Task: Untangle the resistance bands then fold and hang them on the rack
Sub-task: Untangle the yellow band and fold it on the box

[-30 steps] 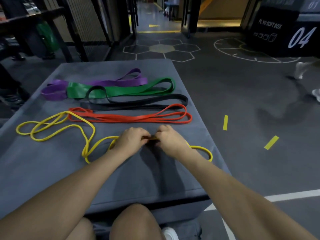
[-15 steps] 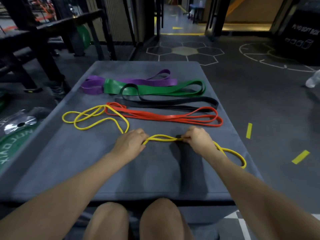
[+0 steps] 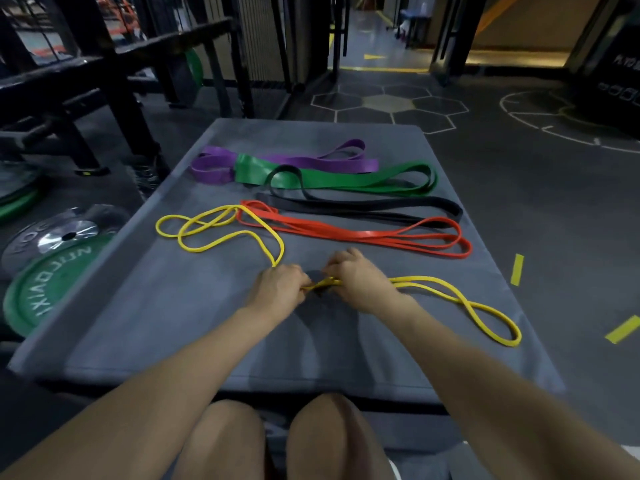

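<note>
A thin yellow band (image 3: 221,237) lies looped across the grey padded box (image 3: 173,327). My left hand (image 3: 277,289) and my right hand (image 3: 356,282) both pinch its middle, close together, a short twisted stretch between them. One yellow loop trails right toward the box's edge, others spread to the far left. Behind it lie a folded red band (image 3: 363,233), a black band (image 3: 381,206), a wide green band (image 3: 346,178) and a purple band (image 3: 311,161), the black one crossing onto the green.
Green and silver weight plates (image 3: 38,296) lie on the floor at the left. A black metal rack (image 3: 114,81) stands at the back left. Yellow tape marks (image 3: 517,269) dot the dark floor on the right. My knees sit below the box's near edge.
My hands were spread apart along the yellow band half a second ago; they have come back together at its middle. The camera has swung left.
</note>
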{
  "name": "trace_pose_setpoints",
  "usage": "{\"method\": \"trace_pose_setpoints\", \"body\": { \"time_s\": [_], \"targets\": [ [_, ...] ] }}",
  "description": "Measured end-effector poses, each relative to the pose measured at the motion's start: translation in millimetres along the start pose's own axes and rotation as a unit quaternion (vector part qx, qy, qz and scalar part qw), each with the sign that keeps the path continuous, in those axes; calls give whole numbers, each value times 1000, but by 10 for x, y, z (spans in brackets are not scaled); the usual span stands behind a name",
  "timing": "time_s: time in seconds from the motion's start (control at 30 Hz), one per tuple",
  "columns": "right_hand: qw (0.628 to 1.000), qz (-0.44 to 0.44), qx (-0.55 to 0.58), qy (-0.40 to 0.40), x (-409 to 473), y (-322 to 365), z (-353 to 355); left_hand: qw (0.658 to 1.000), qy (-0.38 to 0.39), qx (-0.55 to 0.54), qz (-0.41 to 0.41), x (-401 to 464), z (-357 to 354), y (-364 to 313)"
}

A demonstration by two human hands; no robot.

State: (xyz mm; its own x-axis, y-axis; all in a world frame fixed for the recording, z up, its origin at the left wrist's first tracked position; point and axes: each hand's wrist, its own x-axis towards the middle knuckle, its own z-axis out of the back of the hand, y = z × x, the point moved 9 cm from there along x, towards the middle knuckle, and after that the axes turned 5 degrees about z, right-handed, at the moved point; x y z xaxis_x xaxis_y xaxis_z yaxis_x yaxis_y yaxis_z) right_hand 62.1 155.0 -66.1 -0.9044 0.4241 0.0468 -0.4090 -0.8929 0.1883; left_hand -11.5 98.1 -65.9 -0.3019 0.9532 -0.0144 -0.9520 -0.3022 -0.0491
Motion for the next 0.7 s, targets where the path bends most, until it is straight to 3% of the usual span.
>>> {"method": "trace_pose_setpoints", "body": {
  "time_s": [0.23,0.4,0.57,0.7],
  "targets": [
    [998,-43,31,-15,75,-109,-71,997,21,-72,-32,-46,-84,189],
    [996,-78,41,-11,60,-228,-44,997,45,-26,-58,-162,-55,476],
    [995,-94,33,-11,76,-233,-78,993,111,-46,22,-137,-52,616],
    [995,-91,29,-5,92,-242,-83,993,94,-11,68,-43,-35,642]
  ]
}}
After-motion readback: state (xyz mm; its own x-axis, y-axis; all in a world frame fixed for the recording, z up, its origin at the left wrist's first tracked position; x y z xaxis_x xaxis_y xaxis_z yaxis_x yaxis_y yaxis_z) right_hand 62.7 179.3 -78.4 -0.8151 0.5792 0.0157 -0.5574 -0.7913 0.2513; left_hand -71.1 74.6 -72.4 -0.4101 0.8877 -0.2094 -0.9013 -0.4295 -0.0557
